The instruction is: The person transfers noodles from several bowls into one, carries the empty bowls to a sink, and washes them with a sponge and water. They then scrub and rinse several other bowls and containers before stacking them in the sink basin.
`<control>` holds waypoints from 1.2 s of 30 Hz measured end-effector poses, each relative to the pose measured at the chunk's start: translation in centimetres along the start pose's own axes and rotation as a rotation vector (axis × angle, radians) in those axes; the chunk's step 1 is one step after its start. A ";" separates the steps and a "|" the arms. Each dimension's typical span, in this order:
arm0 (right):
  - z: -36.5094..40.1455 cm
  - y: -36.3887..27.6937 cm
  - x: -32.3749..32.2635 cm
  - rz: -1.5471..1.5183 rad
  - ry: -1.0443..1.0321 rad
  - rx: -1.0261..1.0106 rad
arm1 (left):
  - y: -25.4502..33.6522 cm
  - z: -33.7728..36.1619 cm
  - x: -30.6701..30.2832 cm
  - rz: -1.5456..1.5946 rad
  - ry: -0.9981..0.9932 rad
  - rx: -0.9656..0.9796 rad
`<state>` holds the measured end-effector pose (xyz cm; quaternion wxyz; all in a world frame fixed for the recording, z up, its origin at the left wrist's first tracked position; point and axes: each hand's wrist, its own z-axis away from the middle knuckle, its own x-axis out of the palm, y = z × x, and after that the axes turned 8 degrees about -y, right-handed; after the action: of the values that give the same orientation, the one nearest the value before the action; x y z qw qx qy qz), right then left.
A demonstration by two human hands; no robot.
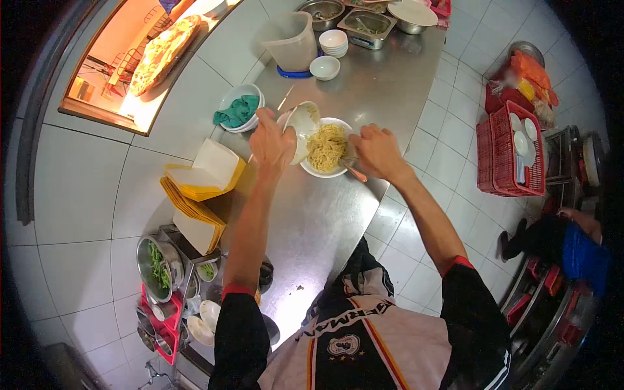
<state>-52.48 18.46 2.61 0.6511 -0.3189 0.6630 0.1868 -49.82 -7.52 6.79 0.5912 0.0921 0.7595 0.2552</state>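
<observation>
A white bowl of yellow noodles (327,149) sits on the steel table. My left hand (272,144) is closed on the edge of a smaller white bowl (303,123), tilted over the noodles' left side. At the right rim my right hand (378,151) has its fingers curled, and what they grip is hidden. Below that hand, a utensil with a copper-coloured handle (355,173) leans out of the noodle bowl.
Left of my arm are a bowl with a green cloth (242,112), yellow-edged paper packets (203,175) and a steel bowl of greens (159,265). A plastic tub (289,42) and stacked bowls (333,42) stand at the far end. Red crates (510,156) and another person (578,253) are at right.
</observation>
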 end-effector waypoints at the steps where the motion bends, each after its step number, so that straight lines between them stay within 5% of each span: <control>1: -0.4 -0.4 0.4 -0.024 0.003 -0.002 | -0.1 0.0 0.0 0.003 -0.003 -0.007; 8: 0.1 0.9 -3.8 -0.153 0.114 0.040 | 0.0 0.8 -1.5 0.036 -0.013 -0.054; 11: -2.2 0.3 -0.3 -0.090 0.119 -0.049 | 0.2 0.8 -1.7 0.039 -0.042 -0.139; 14: -3.3 0.0 1.5 -0.126 -0.119 -0.065 | 0.8 1.2 -2.3 0.020 -0.039 -0.221; 23: -3.3 2.0 -0.1 -0.099 0.007 -0.103 | 0.3 1.3 -4.0 0.053 -0.024 -0.302; 29: -3.0 1.0 1.0 -0.126 0.014 -0.335 | 0.0 1.0 -3.5 0.073 0.005 -0.287; 32: -1.2 1.9 -2.3 -0.058 -0.176 -0.204 | -0.3 1.3 -3.2 0.085 -0.008 -0.281; 36: -1.7 2.7 -1.1 -0.079 -0.043 -0.127 | 0.4 1.0 -3.2 0.108 -0.016 -0.300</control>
<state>-55.56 19.49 3.33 0.6505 -0.3813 0.6226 0.2096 -48.01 -8.29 9.60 0.5899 0.0452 0.7020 0.3966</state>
